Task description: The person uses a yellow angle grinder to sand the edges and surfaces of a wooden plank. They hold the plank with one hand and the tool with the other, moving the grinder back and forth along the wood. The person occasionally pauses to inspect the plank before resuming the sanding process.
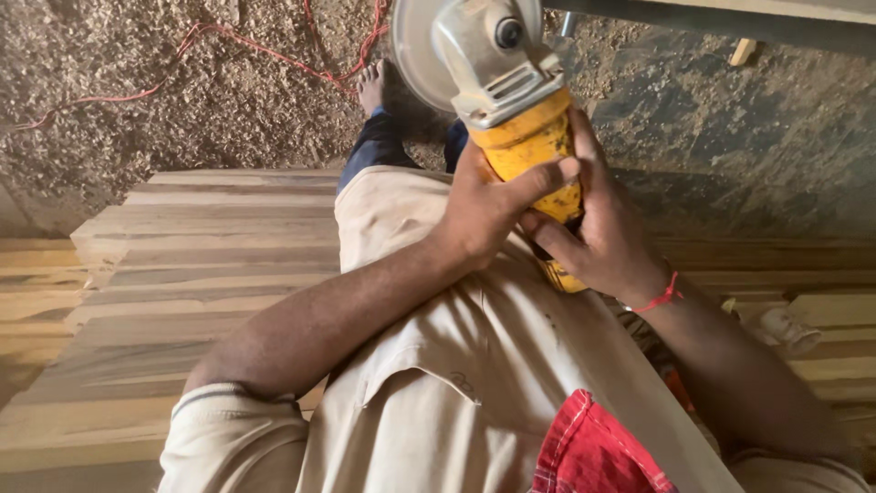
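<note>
A yellow angle grinder (525, 137) with a grey metal head and a round disc is held up in front of my chest, disc end pointing away from me. My left hand (488, 205) wraps the yellow body from the left, thumb across the top. My right hand (598, 233) grips the same body from the right and below; a red thread band sits on that wrist. The grinder's tail is hidden between my palms.
Stacked wooden planks (201, 265) lie under and to both sides of me. Beyond them is a sawdust-covered floor (219, 100) with a red cable (274, 57). My bare foot (374, 84) rests on the floor. A red cloth (598, 452) hangs at my waist.
</note>
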